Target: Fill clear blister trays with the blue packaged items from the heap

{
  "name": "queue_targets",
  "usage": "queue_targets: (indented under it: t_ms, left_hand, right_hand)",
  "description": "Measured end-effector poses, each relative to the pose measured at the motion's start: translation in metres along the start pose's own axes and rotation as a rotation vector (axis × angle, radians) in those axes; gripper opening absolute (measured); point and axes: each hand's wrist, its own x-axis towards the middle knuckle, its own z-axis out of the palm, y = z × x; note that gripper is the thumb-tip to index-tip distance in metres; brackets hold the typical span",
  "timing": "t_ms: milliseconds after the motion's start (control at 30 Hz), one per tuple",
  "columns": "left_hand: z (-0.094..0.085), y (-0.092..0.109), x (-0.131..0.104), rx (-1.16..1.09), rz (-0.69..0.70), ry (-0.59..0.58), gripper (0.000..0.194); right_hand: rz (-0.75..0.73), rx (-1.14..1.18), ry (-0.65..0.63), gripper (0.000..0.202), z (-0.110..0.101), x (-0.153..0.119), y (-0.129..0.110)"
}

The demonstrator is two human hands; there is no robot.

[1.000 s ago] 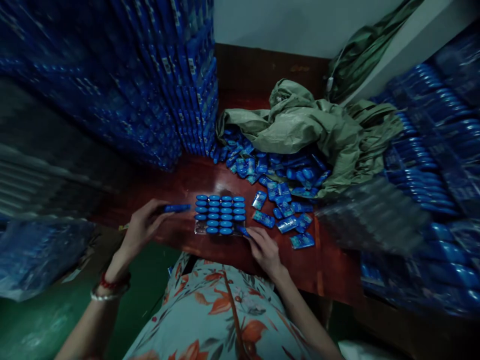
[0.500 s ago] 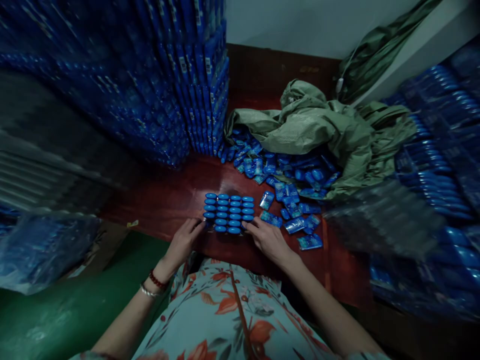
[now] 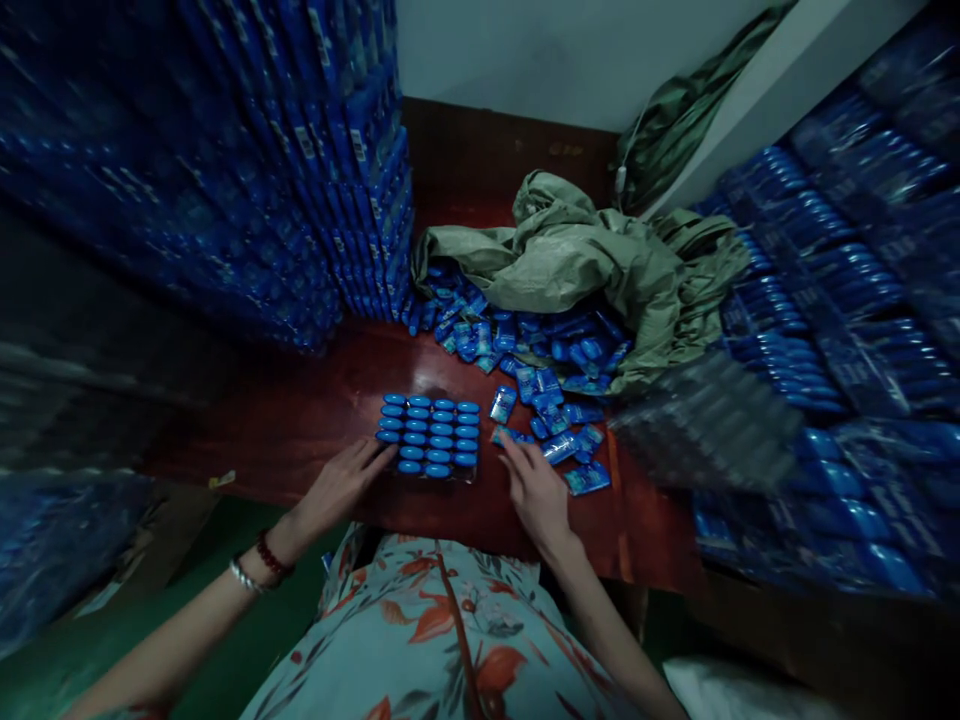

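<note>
A clear tray (image 3: 459, 474) holds several rows of glossy blue oval-ended packs (image 3: 428, 428) standing on edge. The front row has gaps at both corners. My left hand (image 3: 346, 478) rests at the tray's front left corner, fingers stretched out against the packs there; I see nothing held in it. To the right of the tray, my right hand (image 3: 536, 490) reaches forward with fingers extended and a little apart. Its fingertips touch a flat blue packet (image 3: 517, 436) lying on the red-brown table, and partly cover it.
Loose blue packets (image 3: 551, 400) spill from under a green woven sack (image 3: 570, 260). Tall stacks of packed blue goods (image 3: 360, 200) stand at the left back, more (image 3: 810, 330) at the right. Stacked clear trays (image 3: 705, 425) sit at the right. A yellow scrap (image 3: 223, 480) lies near the table edge.
My right hand has left the tray's front right corner and moved right to a loose packet. My left hand stays at the front left corner. The whole view has shifted.
</note>
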Motion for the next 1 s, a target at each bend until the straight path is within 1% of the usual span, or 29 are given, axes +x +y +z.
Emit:
queue_targets:
  t_ms: [67, 100, 200, 267, 300, 333, 367, 433, 467, 533, 600, 667, 733, 767, 833, 900, 1000]
  left_hand:
    - [0.002, -0.001, -0.006, 0.004, -0.034, 0.074, 0.038]
    - [0.002, -0.001, -0.008, 0.002, -0.065, 0.111, 0.035]
    - [-0.006, 0.007, -0.003, -0.038, -0.148, 0.253, 0.027]
    - [-0.017, 0.015, 0.013, -0.117, -0.148, 0.338, 0.022]
    - [-0.022, 0.019, 0.026, -0.162, -0.125, 0.356, 0.021]
    - [-0.027, 0.023, 0.043, -0.202, -0.092, 0.345, 0.020]
    - [-0.031, 0.028, 0.062, -0.232, -0.052, 0.302, 0.020]
    - [-0.034, 0.036, 0.109, -0.238, 0.023, 0.125, 0.021]
    - [-0.033, 0.040, 0.134, -0.226, 0.065, 0.031, 0.020]
    - [-0.023, 0.047, 0.181, -0.191, 0.135, -0.131, 0.018]
    - [-0.008, 0.052, 0.219, -0.155, 0.181, -0.304, 0.031]
    - [0.007, 0.054, 0.243, -0.162, 0.188, -0.442, 0.047]
    - [0.019, 0.053, 0.254, -0.218, 0.194, -0.524, 0.056]
    - [0.023, 0.052, 0.255, -0.259, 0.206, -0.550, 0.057]
    - [0.028, 0.047, 0.253, -0.335, 0.232, -0.587, 0.050]
    - [0.028, 0.042, 0.248, -0.374, 0.245, -0.598, 0.039]
    - [0.023, 0.034, 0.240, -0.403, 0.229, -0.551, 0.029]
  right_hand:
    - [0.092, -0.057, -0.003, 0.037, -0.002, 0.002, 0.019]
    - [0.106, -0.085, -0.025, 0.035, -0.002, 0.004, 0.027]
    - [0.080, -0.138, -0.121, 0.031, 0.000, 0.009, 0.041]
    - [0.063, -0.162, -0.171, 0.029, 0.001, 0.012, 0.041]
    - [0.061, -0.172, -0.187, 0.029, 0.002, 0.013, 0.039]
    - [0.063, -0.183, -0.196, 0.029, 0.002, 0.014, 0.036]
    - [0.068, -0.197, -0.203, 0.029, 0.002, 0.015, 0.033]
    - [0.082, -0.228, -0.215, 0.027, 0.001, 0.016, 0.026]
    - [0.089, -0.238, -0.219, 0.025, 0.001, 0.015, 0.023]
    - [0.103, -0.221, -0.214, 0.022, 0.001, 0.010, 0.019]
    - [0.124, -0.146, -0.190, 0.017, 0.001, 0.001, 0.017]
    - [0.165, -0.038, -0.145, 0.013, -0.001, -0.012, 0.016]
    - [0.202, 0.090, -0.089, 0.013, -0.005, -0.025, 0.016]
    - [0.211, 0.158, -0.059, 0.014, -0.008, -0.031, 0.015]
    - [0.199, 0.293, -0.006, 0.015, -0.014, -0.039, 0.012]
    - [0.155, 0.406, 0.022, 0.015, -0.018, -0.041, 0.006]
    - [0.057, 0.510, 0.018, 0.017, -0.018, -0.033, -0.007]
